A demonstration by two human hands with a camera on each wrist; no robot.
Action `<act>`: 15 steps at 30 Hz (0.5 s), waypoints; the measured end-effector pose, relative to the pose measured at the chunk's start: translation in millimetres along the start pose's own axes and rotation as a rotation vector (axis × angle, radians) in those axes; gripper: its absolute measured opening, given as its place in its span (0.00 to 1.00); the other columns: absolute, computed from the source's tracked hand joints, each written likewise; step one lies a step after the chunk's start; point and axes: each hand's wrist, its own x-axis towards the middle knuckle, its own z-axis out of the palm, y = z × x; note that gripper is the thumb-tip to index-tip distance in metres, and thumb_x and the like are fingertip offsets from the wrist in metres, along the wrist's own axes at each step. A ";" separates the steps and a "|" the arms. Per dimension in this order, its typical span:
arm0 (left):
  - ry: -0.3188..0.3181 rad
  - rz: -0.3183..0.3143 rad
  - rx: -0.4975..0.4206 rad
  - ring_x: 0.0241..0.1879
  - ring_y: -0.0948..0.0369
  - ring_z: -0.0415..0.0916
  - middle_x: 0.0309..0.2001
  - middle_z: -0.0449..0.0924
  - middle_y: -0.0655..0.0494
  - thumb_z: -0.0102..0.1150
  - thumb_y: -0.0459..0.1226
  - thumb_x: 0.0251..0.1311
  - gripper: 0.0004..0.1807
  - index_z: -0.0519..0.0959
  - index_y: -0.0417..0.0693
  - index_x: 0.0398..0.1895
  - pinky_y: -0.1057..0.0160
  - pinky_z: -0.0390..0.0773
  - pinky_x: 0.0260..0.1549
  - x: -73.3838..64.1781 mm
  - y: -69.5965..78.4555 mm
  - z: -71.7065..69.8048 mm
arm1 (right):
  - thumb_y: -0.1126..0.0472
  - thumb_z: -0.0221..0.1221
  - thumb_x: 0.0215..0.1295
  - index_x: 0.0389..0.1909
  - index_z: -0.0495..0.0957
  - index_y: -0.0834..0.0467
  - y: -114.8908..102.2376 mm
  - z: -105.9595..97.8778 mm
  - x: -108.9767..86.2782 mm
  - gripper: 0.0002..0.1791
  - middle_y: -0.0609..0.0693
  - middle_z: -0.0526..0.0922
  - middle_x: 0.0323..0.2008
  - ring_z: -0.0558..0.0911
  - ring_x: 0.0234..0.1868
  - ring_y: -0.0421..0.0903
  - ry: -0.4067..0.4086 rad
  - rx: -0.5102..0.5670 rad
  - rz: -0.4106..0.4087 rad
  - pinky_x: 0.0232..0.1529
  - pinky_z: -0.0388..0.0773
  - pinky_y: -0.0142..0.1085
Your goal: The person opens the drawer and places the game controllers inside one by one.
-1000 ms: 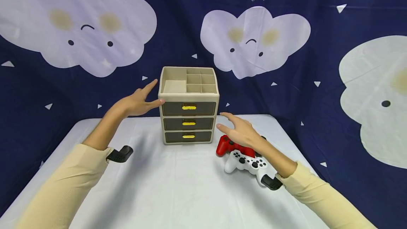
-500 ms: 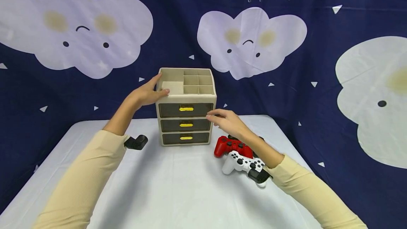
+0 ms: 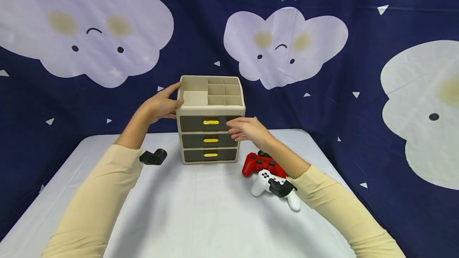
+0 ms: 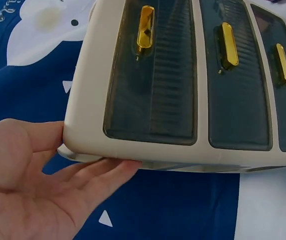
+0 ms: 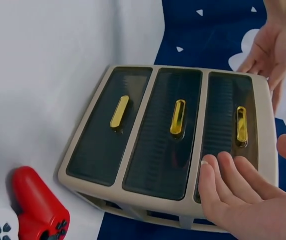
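Both grips loose: your left hand [image 3: 157, 107] touches the organizer's [image 3: 210, 111] left edge; your right hand [image 3: 252, 131] fronts its top drawer [image 3: 191, 124], roomy tabletop [image 3: 215, 210] below.

Soft shadows across a bright tabletop [image 3: 201, 210]

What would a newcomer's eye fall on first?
Probably the beige organizer with gold handles, at the white table's far end, the left hand touching its upper side. The red controller right of the organizer, partly behind a white controller, likely comes next. Upside-down cloud faces stand out on the navy backdrop.
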 end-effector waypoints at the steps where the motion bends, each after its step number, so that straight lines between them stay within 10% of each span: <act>1: -0.002 0.000 -0.016 0.67 0.35 0.69 0.77 0.51 0.31 0.43 0.37 0.80 0.41 0.32 0.67 0.83 0.39 0.72 0.66 0.4 -0.7 -0.2 | 0.50 0.60 0.71 0.65 0.76 0.61 -1.0 0.6 1.1 0.27 0.63 0.82 0.59 0.81 0.60 0.62 -0.006 0.013 0.011 0.62 0.80 0.46; 15: 0.050 0.007 -0.105 0.62 0.39 0.77 0.75 0.58 0.34 0.51 0.40 0.77 0.42 0.40 0.73 0.83 0.43 0.78 0.61 2.3 -12.7 -1.6 | 0.57 0.57 0.74 0.63 0.75 0.70 -1.2 12.7 14.8 0.24 0.66 0.79 0.62 0.78 0.65 0.62 -0.041 0.260 0.067 0.67 0.76 0.48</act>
